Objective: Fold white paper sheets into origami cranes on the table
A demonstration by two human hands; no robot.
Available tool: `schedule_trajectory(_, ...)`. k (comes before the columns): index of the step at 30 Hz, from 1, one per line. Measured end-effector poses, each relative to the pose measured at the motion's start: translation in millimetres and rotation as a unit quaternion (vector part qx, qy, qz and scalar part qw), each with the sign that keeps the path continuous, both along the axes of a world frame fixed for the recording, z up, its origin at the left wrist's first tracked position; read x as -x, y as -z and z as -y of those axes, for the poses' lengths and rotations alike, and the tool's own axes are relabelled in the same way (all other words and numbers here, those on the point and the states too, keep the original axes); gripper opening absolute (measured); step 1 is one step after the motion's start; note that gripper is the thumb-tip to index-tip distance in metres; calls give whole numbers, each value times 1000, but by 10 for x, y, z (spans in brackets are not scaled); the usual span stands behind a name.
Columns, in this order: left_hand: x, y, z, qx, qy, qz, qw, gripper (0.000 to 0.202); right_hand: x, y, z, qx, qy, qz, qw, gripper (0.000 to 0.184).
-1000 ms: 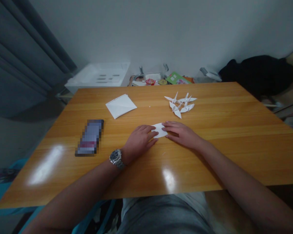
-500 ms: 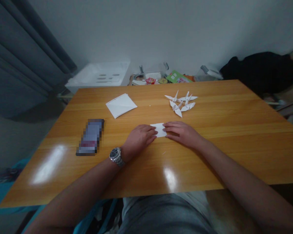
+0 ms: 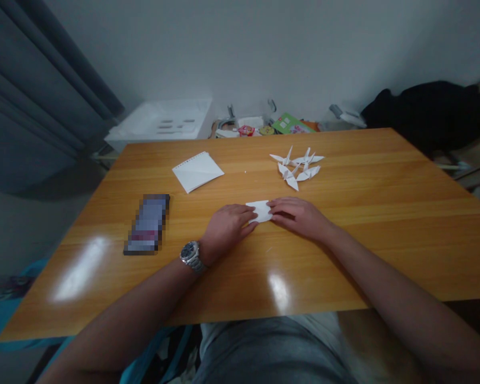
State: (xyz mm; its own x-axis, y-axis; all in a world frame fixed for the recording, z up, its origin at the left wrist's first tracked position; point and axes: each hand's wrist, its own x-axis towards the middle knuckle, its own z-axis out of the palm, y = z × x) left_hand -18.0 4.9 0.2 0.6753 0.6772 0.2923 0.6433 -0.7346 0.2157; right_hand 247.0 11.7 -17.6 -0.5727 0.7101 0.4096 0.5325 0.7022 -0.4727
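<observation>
A small folded white paper (image 3: 261, 210) lies flat on the wooden table (image 3: 384, 213) in front of me. My left hand (image 3: 226, 228), with a metal watch (image 3: 190, 254) on its wrist, presses the paper's left edge with flat fingers. My right hand (image 3: 298, 216) lies over its right edge, fingers stretched flat. Several finished white paper cranes (image 3: 298, 167) sit in a cluster just beyond my right hand.
A white notepad (image 3: 197, 171) lies at the far left of centre. A dark phone (image 3: 148, 223) rests left of my left hand. Behind the table stand a white plastic box (image 3: 160, 125), small clutter (image 3: 260, 127) and a black bag (image 3: 428, 112). A grey curtain (image 3: 32, 90) hangs at left.
Both hands have stayed on the paper, shifting only slightly. The view has tilted a little, so everything sits a touch higher in the frame.
</observation>
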Motion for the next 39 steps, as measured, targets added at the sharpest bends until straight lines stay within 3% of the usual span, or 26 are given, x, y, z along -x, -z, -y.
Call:
schedule_trajectory(5,-1,21,-10,3,-4,15,1000,24,-27,29,-17,14,-3,-1,1000,30)
schedule_trajectory(11,1,48,-6,3,-4,32,999,22,21,75,-35,-13,-5,-38,999,12)
schedule_trajectory(18,-5,30,18,-11,3,20,1000,29,84,-10,24,-21,11,-75,997,10)
schedule_trajectory(23,-17,-36,29,-11,-26,24,999,22,143,-93,75,-2,17,-105,994,9)
schedule_trajectory(29,-14,-35,20,42,-65,109,991,22,150,-104,99,87,59,-150,983,17)
schedule_trajectory(34,-24,3,-18,121,-106,231,960,21,169,7,59,221,99,-274,931,35)
schedule_trajectory(39,-52,22,-30,165,-123,280,938,23,213,58,27,276,108,-329,897,38)
